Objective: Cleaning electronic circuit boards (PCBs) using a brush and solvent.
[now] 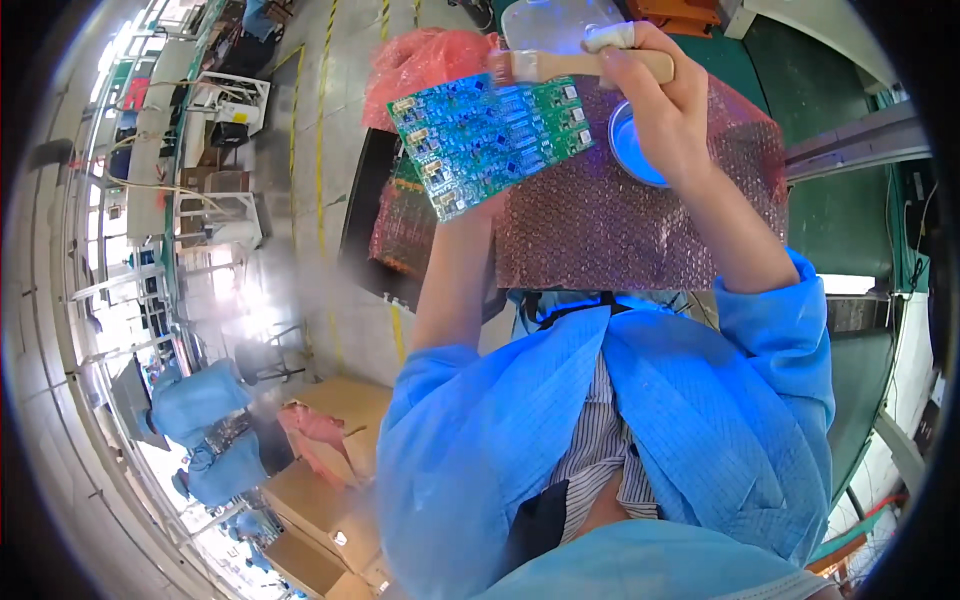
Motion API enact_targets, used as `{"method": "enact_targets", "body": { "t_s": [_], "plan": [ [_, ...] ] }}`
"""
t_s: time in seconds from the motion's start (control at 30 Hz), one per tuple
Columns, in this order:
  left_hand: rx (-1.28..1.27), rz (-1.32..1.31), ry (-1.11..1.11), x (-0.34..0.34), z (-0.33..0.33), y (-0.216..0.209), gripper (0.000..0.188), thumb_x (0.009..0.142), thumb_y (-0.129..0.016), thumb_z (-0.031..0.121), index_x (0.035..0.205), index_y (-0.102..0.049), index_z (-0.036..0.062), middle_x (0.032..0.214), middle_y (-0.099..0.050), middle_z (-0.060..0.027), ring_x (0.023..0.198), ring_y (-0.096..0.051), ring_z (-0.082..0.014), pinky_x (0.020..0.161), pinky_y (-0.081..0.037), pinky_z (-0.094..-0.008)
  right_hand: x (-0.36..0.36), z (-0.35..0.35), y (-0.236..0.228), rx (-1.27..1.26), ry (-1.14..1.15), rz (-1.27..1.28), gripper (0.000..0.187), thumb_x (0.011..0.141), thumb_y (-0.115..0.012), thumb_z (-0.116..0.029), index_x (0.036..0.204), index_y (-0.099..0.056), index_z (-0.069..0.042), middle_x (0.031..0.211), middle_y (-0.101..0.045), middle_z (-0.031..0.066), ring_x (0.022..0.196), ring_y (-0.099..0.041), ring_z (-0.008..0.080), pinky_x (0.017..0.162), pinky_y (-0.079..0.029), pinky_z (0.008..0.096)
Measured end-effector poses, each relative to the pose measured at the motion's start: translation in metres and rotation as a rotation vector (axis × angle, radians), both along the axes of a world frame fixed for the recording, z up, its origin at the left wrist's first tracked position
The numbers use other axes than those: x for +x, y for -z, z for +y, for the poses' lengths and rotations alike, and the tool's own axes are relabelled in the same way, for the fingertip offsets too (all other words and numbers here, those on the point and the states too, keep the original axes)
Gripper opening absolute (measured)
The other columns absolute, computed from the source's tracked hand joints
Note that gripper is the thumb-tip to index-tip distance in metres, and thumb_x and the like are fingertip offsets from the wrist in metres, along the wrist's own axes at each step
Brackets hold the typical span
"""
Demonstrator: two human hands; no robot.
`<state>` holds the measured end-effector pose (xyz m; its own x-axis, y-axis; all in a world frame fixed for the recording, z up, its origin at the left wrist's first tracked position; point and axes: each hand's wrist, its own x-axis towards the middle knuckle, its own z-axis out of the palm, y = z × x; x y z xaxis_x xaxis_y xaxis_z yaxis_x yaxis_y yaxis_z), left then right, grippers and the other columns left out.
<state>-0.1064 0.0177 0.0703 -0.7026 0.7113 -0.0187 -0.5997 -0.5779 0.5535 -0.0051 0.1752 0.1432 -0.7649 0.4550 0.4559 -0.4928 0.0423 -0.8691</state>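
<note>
- Nearest to me is the pale-blue edge of a soft face mask [660, 565], below both grips, then a blue coat [730, 400] of finely gridded cloth, sleeves pushed up, over a striped shirt [590, 475].
- Ahead of the coat, the circuit board [490, 140] is a thin, stiff rectangle, green under a blue glow, studded with small chips and pale blocky connectors. It is tilted, directly over the left grip [482, 210].
- That grip supports it from beneath; the board hides the fingers, so I cannot tell how far they are closed.
- The right grip [672, 115] is closed on a brush [565, 66] with a flat, smooth, pale wooden handle, pinched between thumb and fingers; one fingertip wears a white wrap [606, 38].
- The reddish-brown bristles [501, 68] lie to the left of that grip, at the board's top edge; whether they touch it I cannot tell.
- Just beside the right grip, on its left, sits a round bowl [613, 155], glowing blue inside.
- Under both grips spreads a bubble-wrapped surface [600, 240], pimpled and shiny.
- Beyond the left grip is crumpled pink bubble wrap [425, 70].
- Well off to the left grip's left, yellow lines [322, 150] stripe the floor, and co-workers [205, 400] wear blue.
</note>
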Motion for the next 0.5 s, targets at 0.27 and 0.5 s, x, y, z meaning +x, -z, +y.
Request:
{"method": "enact_targets", "body": {
  "t_s": [0.27,0.5],
  "plan": [
    [-0.013,0.007,0.013,-0.007,-0.004,0.007,0.038,0.087,-0.038,0.036,0.109,-0.047,0.0065,0.097,-0.056,-0.0088,0.088,-0.055,-0.0229,0.077,-0.048,-0.039,-0.017,0.017,0.023,0.152,0.138,-0.103,0.017,0.082,-0.048,-0.008,0.093,-0.056,0.002,0.081,-0.057,0.003,0.07,-0.05,0.0061,0.062,-0.04,0.0199],
    [-0.055,-0.007,-0.095,-0.01,-0.007,0.01,0.029,0.087,-0.038,0.031,0.1,-0.051,0.0084,0.097,-0.056,-0.0076,0.085,-0.054,-0.0219,0.074,-0.048,-0.037,-0.007,0.006,0.025,0.037,0.062,-0.15,0.015,0.08,-0.05,-0.01,0.088,-0.058,0.0,0.075,-0.056,-0.0002,0.066,-0.049,0.0051,0.06,-0.039,0.0183]
  ]
}}
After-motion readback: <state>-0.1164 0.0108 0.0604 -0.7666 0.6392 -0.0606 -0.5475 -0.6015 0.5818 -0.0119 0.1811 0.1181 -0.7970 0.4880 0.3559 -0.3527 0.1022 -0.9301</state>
